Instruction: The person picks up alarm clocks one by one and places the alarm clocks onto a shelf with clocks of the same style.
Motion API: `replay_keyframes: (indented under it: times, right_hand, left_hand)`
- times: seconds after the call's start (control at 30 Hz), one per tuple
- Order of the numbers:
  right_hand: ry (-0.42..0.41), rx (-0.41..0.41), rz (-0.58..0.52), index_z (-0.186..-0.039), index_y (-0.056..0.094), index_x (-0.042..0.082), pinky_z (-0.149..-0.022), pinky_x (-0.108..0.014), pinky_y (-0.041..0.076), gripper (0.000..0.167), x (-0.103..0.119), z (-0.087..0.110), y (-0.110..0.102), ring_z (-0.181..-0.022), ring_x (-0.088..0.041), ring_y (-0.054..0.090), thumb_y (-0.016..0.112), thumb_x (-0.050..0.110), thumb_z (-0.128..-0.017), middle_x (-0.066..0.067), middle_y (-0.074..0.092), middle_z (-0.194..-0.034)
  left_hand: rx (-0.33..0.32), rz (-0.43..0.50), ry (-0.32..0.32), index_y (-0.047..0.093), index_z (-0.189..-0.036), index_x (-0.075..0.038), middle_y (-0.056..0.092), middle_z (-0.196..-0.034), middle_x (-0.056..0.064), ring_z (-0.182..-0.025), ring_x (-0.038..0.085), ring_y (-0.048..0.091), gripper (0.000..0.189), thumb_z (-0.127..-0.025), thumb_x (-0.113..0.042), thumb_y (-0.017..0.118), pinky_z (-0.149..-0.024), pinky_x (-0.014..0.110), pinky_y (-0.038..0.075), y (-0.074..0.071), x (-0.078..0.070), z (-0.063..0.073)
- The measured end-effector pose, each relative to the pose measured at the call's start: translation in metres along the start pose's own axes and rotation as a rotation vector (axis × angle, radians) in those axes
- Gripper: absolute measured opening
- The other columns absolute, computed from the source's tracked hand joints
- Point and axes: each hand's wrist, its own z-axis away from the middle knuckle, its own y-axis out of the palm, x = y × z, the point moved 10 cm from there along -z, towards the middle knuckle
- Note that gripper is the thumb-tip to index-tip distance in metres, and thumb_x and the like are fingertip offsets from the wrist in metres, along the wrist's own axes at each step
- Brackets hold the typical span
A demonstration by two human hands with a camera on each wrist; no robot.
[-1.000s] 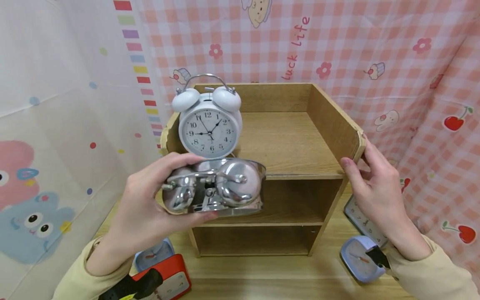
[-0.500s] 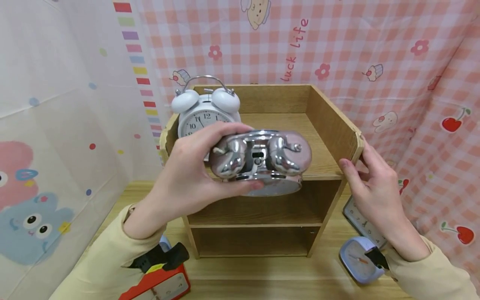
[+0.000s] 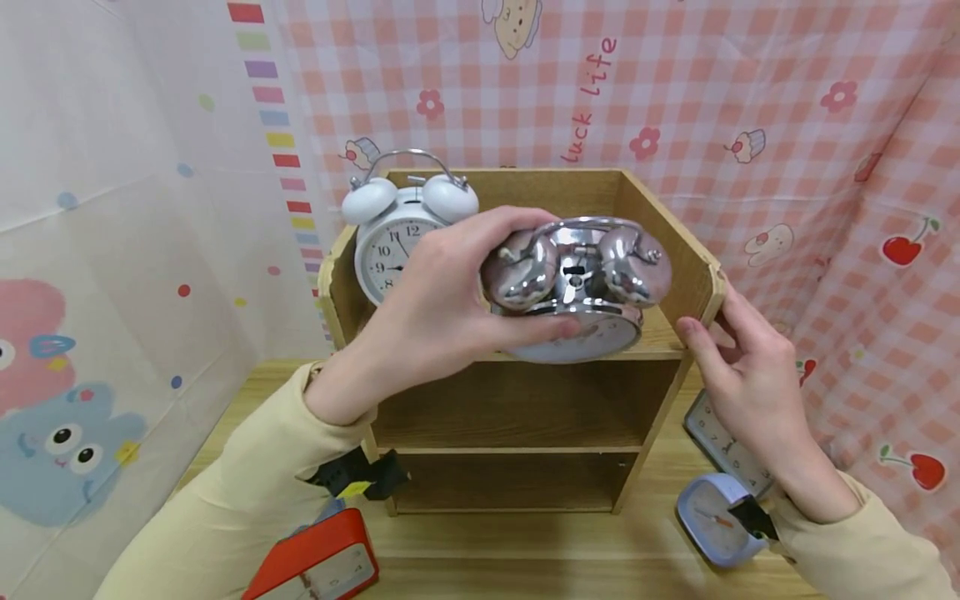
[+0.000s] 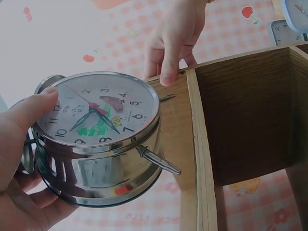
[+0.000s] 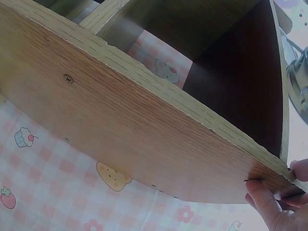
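My left hand (image 3: pixel 442 304) grips a silver twin-bell alarm clock (image 3: pixel 577 267), thumb across its front glass. The clock is in the air over the front part of the wooden shelf's (image 3: pixel 510 421) top tier, tipped with its bells toward the head camera. In the left wrist view its dial (image 4: pixel 96 108) and two short metal legs show. A white twin-bell alarm clock (image 3: pixel 375 254) stands upright at the left of the top tier, partly hidden behind my left hand. My right hand (image 3: pixel 757 379) pinches the front edge of the shelf's right side panel (image 5: pixel 130 115).
On the wooden table (image 3: pixel 525 558), a red clock (image 3: pixel 322 550) lies at the front left, partly under the left sleeve. A light blue clock (image 3: pixel 712 517) and a grey clock (image 3: pixel 720 437) are right of the shelf. Pink checked curtains (image 3: pixel 555 92) hang behind.
My left hand has carried the silver alarm clock to the right and upward, from in front of the white clock toward the right part of the top tier. My right hand keeps its place.
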Motion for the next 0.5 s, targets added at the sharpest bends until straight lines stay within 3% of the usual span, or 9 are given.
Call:
replay_keyframes:
  times: [0.13, 0.27, 0.5]
  right_hand:
    - [-0.024, -0.011, 0.052, -0.151, 0.058, 0.014, -0.076, 0.004, 0.041, 0.056, 0.001, 0.0, -0.002, -0.088, 0.02, 0.055, 0.069, -0.001, -0.099, -0.024, 0.073, -0.125]
    - [-0.031, -0.015, 0.047, -0.151, 0.059, 0.014, -0.076, 0.003, 0.041, 0.056, 0.0, 0.0, -0.002, -0.088, 0.019, 0.054, 0.069, -0.002, -0.098, -0.022, 0.073, -0.122]
    - [-0.011, -0.009, -0.016, -0.151, 0.058, 0.013, -0.088, 0.004, 0.047, 0.057, -0.001, 0.0, -0.001, -0.112, 0.023, 0.059, 0.067, -0.005, -0.098, -0.026, 0.07, -0.133]
  left_hand:
    - [0.01, -0.014, -0.016, 0.064, -0.135, -0.003, 0.074, -0.129, 0.008, -0.113, 0.015, 0.071, 0.073, -0.075, -0.03, 0.097, -0.1, 0.025, 0.058, 0.006, 0.002, -0.013]
    - [0.038, -0.011, -0.063, 0.062, -0.138, -0.004, 0.074, -0.131, 0.009, -0.114, 0.016, 0.071, 0.073, -0.078, -0.029, 0.095, -0.1, 0.026, 0.057, 0.014, 0.009, -0.022]
    - [0.077, 0.0, -0.121, 0.061, -0.14, -0.005, 0.073, -0.134, 0.009, -0.116, 0.016, 0.071, 0.072, -0.08, -0.029, 0.094, -0.1, 0.025, 0.058, 0.025, 0.018, -0.031]
